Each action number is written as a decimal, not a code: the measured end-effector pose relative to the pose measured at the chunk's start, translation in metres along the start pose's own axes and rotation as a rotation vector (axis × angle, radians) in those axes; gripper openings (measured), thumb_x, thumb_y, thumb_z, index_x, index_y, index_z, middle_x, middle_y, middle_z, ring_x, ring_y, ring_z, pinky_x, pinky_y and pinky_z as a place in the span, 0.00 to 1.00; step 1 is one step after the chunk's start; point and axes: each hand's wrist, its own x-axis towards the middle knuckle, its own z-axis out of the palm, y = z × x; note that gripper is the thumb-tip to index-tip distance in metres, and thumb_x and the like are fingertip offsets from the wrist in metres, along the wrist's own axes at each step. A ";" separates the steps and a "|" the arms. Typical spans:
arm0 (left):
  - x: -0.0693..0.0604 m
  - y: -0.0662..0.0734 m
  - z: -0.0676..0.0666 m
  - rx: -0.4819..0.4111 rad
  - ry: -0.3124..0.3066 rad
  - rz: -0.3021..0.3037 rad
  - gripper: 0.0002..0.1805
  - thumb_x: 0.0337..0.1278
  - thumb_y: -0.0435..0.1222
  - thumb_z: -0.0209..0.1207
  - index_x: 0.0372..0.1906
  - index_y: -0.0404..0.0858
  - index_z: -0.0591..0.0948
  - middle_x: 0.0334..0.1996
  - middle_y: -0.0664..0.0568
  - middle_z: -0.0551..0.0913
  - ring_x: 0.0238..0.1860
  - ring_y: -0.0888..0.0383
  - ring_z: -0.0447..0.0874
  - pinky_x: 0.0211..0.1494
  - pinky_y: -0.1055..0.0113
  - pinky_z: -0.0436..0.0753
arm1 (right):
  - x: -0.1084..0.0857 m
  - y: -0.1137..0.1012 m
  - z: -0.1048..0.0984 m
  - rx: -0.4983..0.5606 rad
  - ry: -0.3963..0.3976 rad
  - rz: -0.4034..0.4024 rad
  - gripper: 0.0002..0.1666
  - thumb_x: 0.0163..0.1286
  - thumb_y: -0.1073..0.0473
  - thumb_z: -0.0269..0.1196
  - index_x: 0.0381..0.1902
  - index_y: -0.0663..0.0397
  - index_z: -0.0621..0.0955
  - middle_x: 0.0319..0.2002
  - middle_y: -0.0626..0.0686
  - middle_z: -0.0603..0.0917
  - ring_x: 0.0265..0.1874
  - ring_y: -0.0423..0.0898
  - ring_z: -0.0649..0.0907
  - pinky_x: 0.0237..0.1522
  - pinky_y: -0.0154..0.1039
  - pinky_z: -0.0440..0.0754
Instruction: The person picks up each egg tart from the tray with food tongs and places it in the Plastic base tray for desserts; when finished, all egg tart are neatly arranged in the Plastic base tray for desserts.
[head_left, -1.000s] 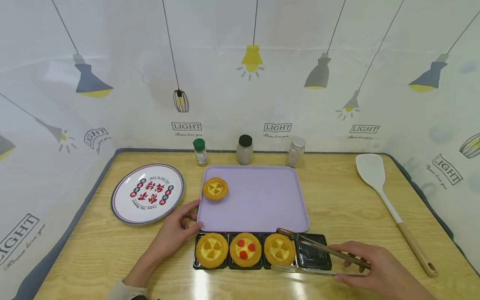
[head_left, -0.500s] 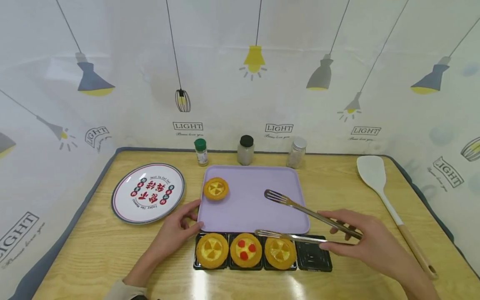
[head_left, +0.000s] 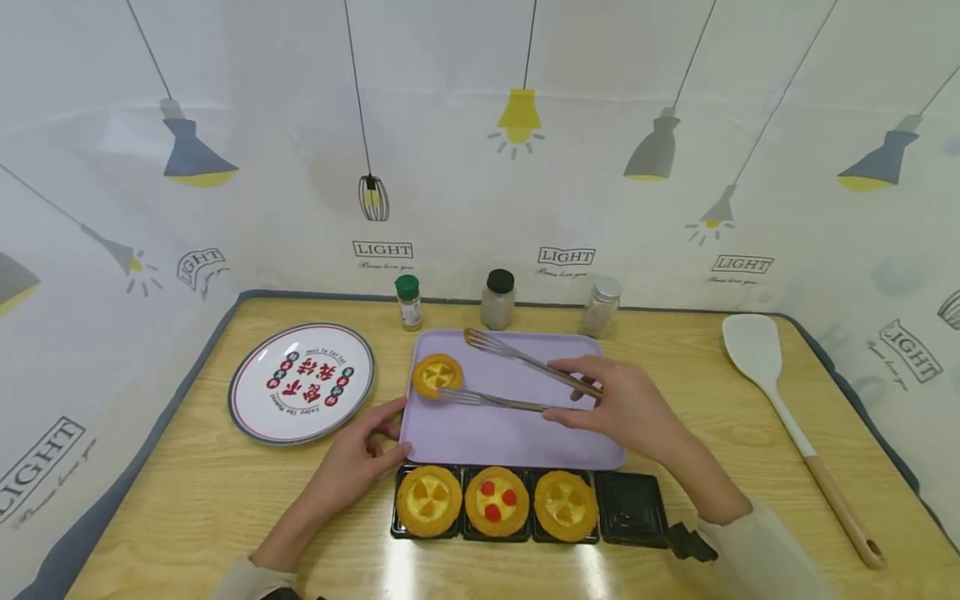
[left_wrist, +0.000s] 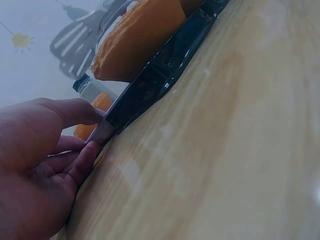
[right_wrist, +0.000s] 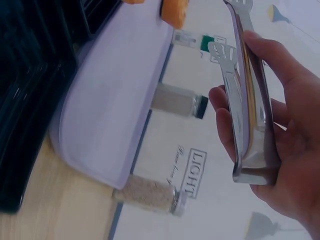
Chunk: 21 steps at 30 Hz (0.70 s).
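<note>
My right hand [head_left: 626, 404] grips metal tongs [head_left: 525, 362] above the lavender tray [head_left: 525, 433]. Their slotted arms are spread. One tip lies over the right side of a fruit-topped egg tart [head_left: 435, 371] at the tray's left; the other is farther back, beyond the tart. In the right wrist view the tongs [right_wrist: 245, 100] stand between thumb and fingers. My left hand [head_left: 348, 467] holds the tray's front left corner, thumb at the front and fingers along the side. Before the tray, a black four-cell holder [head_left: 632, 510] carries three tarts [head_left: 495, 502]; its right cell is bare.
A patterned plate [head_left: 300, 383] lies left of the tray. Behind it stand a green-capped shaker [head_left: 408, 304], a black-lidded jar [head_left: 498, 302] and a silver-lidded jar [head_left: 602, 308]. A white spatula [head_left: 765, 375] with a wooden handle lies at the right.
My right hand has carried the tongs from the holder's right end, up and left across the tray to the lone tart. The left hand keeps its place at the tray corner.
</note>
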 end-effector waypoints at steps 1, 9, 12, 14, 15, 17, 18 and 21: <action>0.000 0.000 0.000 -0.003 0.001 -0.001 0.35 0.55 0.35 0.69 0.69 0.45 0.71 0.39 0.52 0.80 0.25 0.57 0.74 0.26 0.69 0.75 | 0.004 0.000 0.004 -0.009 0.002 -0.007 0.35 0.50 0.40 0.76 0.54 0.49 0.84 0.36 0.42 0.85 0.28 0.35 0.80 0.26 0.35 0.77; 0.000 -0.001 0.001 -0.001 0.003 -0.008 0.35 0.55 0.36 0.69 0.69 0.46 0.71 0.39 0.53 0.80 0.25 0.57 0.73 0.26 0.69 0.74 | 0.025 -0.003 0.030 -0.043 -0.075 0.013 0.35 0.50 0.41 0.77 0.53 0.52 0.84 0.37 0.47 0.85 0.28 0.41 0.81 0.29 0.36 0.77; 0.000 -0.002 0.001 0.002 0.004 -0.003 0.35 0.55 0.35 0.69 0.69 0.47 0.71 0.39 0.53 0.80 0.25 0.57 0.73 0.26 0.70 0.74 | 0.028 -0.002 0.035 -0.060 -0.087 0.024 0.35 0.50 0.42 0.77 0.53 0.53 0.84 0.36 0.49 0.86 0.27 0.42 0.81 0.29 0.36 0.77; 0.000 -0.002 0.001 0.002 0.006 0.000 0.35 0.55 0.35 0.69 0.69 0.47 0.71 0.38 0.53 0.80 0.25 0.58 0.73 0.26 0.70 0.74 | 0.030 -0.001 0.038 -0.070 -0.086 0.026 0.35 0.49 0.42 0.77 0.53 0.53 0.84 0.36 0.49 0.86 0.27 0.43 0.81 0.29 0.36 0.76; 0.000 -0.002 0.001 0.002 0.007 0.001 0.35 0.54 0.35 0.69 0.69 0.47 0.71 0.38 0.53 0.80 0.25 0.58 0.73 0.26 0.70 0.74 | 0.030 -0.001 0.039 -0.072 -0.085 0.026 0.35 0.49 0.42 0.77 0.53 0.53 0.84 0.36 0.49 0.86 0.27 0.43 0.81 0.29 0.36 0.76; 0.001 -0.002 0.001 0.004 0.007 0.002 0.35 0.54 0.35 0.69 0.69 0.47 0.71 0.38 0.53 0.80 0.25 0.58 0.73 0.26 0.70 0.74 | 0.032 -0.001 0.041 -0.071 -0.088 0.030 0.35 0.49 0.42 0.77 0.53 0.53 0.84 0.37 0.50 0.86 0.27 0.44 0.81 0.29 0.36 0.77; 0.001 -0.002 0.001 0.003 0.007 0.002 0.35 0.54 0.35 0.69 0.69 0.47 0.71 0.38 0.53 0.80 0.25 0.58 0.73 0.26 0.70 0.74 | 0.032 -0.001 0.041 -0.071 -0.091 0.034 0.35 0.49 0.42 0.77 0.53 0.54 0.84 0.37 0.50 0.86 0.27 0.44 0.81 0.29 0.36 0.76; 0.000 -0.001 0.001 0.000 0.004 -0.005 0.35 0.55 0.34 0.69 0.69 0.46 0.71 0.39 0.53 0.80 0.25 0.58 0.73 0.26 0.70 0.74 | 0.033 -0.002 0.043 -0.066 -0.105 0.044 0.35 0.50 0.42 0.77 0.53 0.54 0.84 0.38 0.51 0.86 0.27 0.43 0.81 0.29 0.37 0.76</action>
